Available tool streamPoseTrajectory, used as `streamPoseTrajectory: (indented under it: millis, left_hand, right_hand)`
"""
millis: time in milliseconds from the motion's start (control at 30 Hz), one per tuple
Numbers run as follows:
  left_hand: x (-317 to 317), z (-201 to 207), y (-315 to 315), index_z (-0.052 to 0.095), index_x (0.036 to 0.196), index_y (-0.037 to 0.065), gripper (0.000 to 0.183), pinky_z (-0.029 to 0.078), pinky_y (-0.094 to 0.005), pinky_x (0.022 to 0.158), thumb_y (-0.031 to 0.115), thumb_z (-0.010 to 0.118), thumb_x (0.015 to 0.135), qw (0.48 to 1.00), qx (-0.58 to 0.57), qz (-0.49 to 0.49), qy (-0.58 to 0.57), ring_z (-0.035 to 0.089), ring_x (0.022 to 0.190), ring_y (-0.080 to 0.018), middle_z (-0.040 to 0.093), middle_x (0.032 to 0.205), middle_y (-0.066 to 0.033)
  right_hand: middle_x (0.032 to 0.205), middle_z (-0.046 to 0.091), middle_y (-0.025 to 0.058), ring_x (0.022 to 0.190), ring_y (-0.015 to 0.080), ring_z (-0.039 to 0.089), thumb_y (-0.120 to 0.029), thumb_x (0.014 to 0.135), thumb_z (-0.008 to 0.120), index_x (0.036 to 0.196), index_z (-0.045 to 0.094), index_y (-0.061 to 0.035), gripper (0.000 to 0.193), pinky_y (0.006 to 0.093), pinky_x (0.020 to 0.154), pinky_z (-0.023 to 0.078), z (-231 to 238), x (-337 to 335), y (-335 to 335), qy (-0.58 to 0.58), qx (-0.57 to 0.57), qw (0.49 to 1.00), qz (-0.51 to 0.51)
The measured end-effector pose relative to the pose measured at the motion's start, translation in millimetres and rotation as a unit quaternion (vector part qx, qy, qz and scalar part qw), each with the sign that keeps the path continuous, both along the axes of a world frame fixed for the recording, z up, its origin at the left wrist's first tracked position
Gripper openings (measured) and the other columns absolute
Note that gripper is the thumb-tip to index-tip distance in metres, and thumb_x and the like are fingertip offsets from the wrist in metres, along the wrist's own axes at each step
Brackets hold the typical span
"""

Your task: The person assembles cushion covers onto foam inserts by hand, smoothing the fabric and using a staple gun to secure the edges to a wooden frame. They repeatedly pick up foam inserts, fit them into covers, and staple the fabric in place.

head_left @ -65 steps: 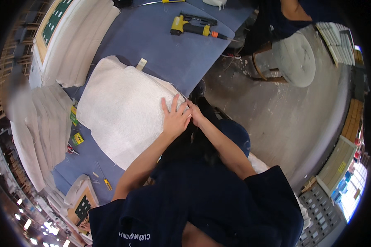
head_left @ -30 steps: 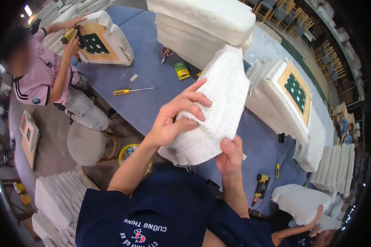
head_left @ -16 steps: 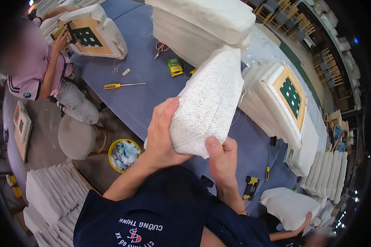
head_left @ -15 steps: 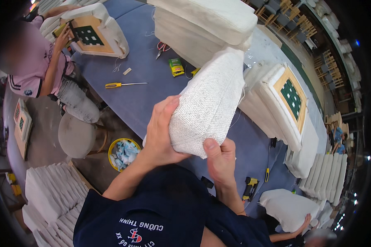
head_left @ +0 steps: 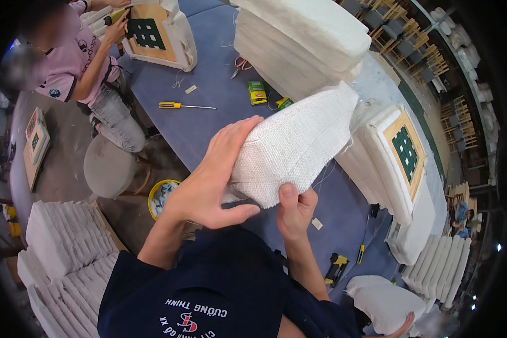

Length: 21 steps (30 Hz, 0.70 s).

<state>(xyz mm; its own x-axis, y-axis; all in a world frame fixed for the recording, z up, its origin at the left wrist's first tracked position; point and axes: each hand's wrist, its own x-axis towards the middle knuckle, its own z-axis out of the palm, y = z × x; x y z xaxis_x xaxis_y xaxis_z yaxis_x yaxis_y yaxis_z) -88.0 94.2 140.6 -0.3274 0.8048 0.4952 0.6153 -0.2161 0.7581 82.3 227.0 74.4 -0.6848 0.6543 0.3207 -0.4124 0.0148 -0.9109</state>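
Observation:
A white woven seat cushion (head_left: 296, 143) is lifted above the blue table (head_left: 208, 124), its long side running up to the right. My left hand (head_left: 211, 180) clasps its near left corner, thumb under and fingers over the top. From below, my right hand (head_left: 294, 209) pinches the bottom edge, thumb pressed on the fabric. A thin loose thread hangs from the cushion's right side.
A stack of white cushions (head_left: 298, 42) lies at the table's back. A seat frame with green webbing (head_left: 397, 163) stands right. A yellow screwdriver (head_left: 183, 105), scissors (head_left: 239, 65) and small boxes (head_left: 257, 91) lie on the table. A person in pink (head_left: 79, 62) works on another seat (head_left: 155, 31) at left. A stool (head_left: 110, 172) stands nearby.
The cushion has come up off the table and been carried toward me. Since half a second ago it has tipped flatter, and both hands have shifted along its near end.

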Motion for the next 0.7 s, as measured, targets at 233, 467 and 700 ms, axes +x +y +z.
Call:
streamPoseTrajectory:
  millis: [233,467,700]
  left_hand:
    - [38,7,27,0.04,0.165,0.005,0.086,0.031,-0.0528,0.121,0.031,0.075,0.091,0.985,0.014,0.171,0.02,0.044,0.141,-0.0428,0.042,0.156,-0.0274]
    - [28,12,41,0.06,0.154,0.018,0.059,0.033,-0.0547,0.115,0.026,0.073,0.097,0.984,0.038,0.159,0.071,0.046,0.137,-0.0444,0.047,0.148,-0.029]
    - [-17,0,66,0.072,0.137,0.017,0.037,0.041,-0.0521,0.11,0.019,0.071,0.1,0.948,0.08,0.264,0.16,0.053,0.13,-0.0457,0.056,0.14,-0.0285]
  right_hand:
    - [0.132,0.069,0.0108,0.117,0.015,0.063,-0.023,0.114,0.06,0.137,0.065,0.0047,0.036,0.0321,0.101,0.05,-25,-17,-8,0.02,0.041,0.999,-0.006]
    - [0.132,0.064,0.0165,0.122,0.0266,0.063,-0.015,0.111,0.06,0.126,0.072,0.0046,0.028,0.0377,0.105,0.049,8,-29,-2,0.023,0.042,0.999,-0.013]
    - [0.131,0.065,0.0166,0.126,0.0331,0.065,-0.008,0.097,0.071,0.12,0.072,-0.0037,0.024,0.0412,0.11,0.05,-20,51,72,-0.231,0.246,0.94,-0.051]
